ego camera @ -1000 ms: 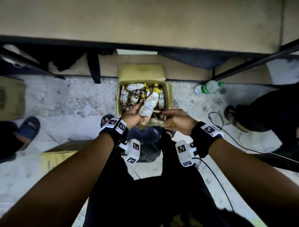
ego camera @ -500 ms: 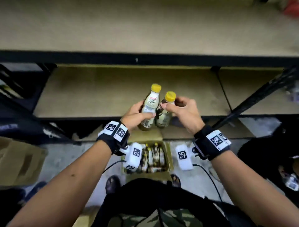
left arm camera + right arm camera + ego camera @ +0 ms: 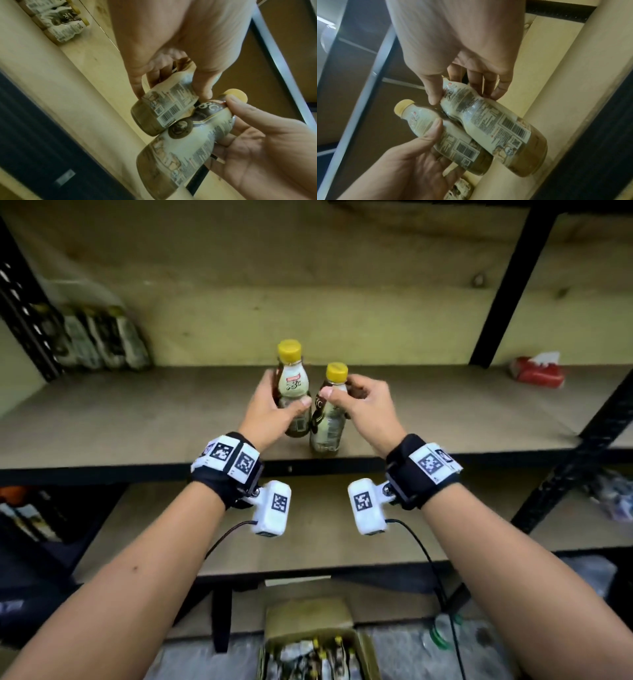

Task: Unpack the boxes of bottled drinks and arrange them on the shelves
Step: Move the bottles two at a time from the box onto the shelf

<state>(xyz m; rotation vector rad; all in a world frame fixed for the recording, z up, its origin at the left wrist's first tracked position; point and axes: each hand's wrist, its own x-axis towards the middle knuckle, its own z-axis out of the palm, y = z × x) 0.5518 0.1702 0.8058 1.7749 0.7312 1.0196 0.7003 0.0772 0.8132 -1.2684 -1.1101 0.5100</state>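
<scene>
Two yellow-capped bottles with cream-and-brown labels stand upright, side by side, over the front part of a wooden shelf board (image 3: 137, 422). My left hand (image 3: 279, 405) grips the left bottle (image 3: 291, 385) round its body. My right hand (image 3: 342, 392) pinches the right bottle (image 3: 327, 422) near its neck. The left wrist view shows the left bottle (image 3: 164, 106) pressed against the right bottle (image 3: 185, 148). The right wrist view shows the right bottle (image 3: 496, 128) and the left bottle (image 3: 440, 132) touching. Whether their bases touch the board I cannot tell. The open cardboard box (image 3: 318, 642) with several bottles sits on the floor below.
A row of similar bottles (image 3: 99, 337) stands at the shelf's back left. A red tissue pack (image 3: 536, 371) lies at the right. Black metal uprights (image 3: 507, 282) frame the bay. A lower shelf (image 3: 318, 542) lies beneath my wrists.
Both hands lifted the two bottles out of the box, up past the lower shelf to this higher board. My view tilted up from the floor to the shelves.
</scene>
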